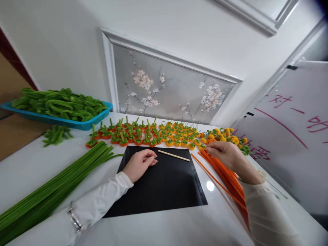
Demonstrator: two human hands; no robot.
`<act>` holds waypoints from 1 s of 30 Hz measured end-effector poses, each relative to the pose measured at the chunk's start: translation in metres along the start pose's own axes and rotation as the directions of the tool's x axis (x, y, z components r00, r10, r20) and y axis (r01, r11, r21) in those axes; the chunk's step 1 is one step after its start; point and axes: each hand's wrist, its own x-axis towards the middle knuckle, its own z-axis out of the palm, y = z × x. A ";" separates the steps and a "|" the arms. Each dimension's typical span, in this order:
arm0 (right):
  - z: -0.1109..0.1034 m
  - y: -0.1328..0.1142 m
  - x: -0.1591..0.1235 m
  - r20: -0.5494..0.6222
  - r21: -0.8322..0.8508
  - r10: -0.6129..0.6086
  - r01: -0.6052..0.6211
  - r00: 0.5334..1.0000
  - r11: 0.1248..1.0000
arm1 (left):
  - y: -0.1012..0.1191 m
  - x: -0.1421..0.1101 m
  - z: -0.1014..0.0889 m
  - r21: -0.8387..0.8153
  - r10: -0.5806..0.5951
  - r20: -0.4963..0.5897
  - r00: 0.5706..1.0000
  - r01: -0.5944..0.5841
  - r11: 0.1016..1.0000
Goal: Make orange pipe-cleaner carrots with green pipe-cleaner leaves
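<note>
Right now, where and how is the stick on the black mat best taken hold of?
Probably pinch the stick at its middle, across its narrow width, coming from above and the near side. It is slim and straight and lies flat on the mat, while the yellow pieces sit close along its far side.

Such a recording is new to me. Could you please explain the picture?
No machine works here. A camera worn on a person's head looks forward and down at their two bare hands. The left hand, fingers curled, is over a black mat bearing a pale stick. The right hand is near orange strips. Whether either holds something is unclear. The white table also bears long green strips, small orange pieces, yellow pieces, and a blue tray of green pieces.
</note>
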 end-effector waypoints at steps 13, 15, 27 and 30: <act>0.066 0.012 -0.034 0.098 -0.505 0.163 -0.092 0.982 0.858 | 0.021 0.012 0.015 0.077 -0.097 0.030 0.995 0.095 0.993; 0.063 0.014 -0.032 0.052 -0.499 0.145 -0.100 0.988 0.861 | 0.026 0.009 0.025 -0.006 -0.104 0.001 0.995 0.104 0.995; 0.041 0.048 -0.036 -0.125 -0.551 0.374 -0.378 0.919 0.744 | 0.018 -0.004 0.039 -0.188 -0.075 -0.035 0.997 0.067 0.980; 0.039 0.045 -0.036 -0.091 -0.549 0.408 -0.387 0.908 0.740 | 0.016 -0.007 0.038 -0.187 -0.065 -0.039 0.997 0.057 0.981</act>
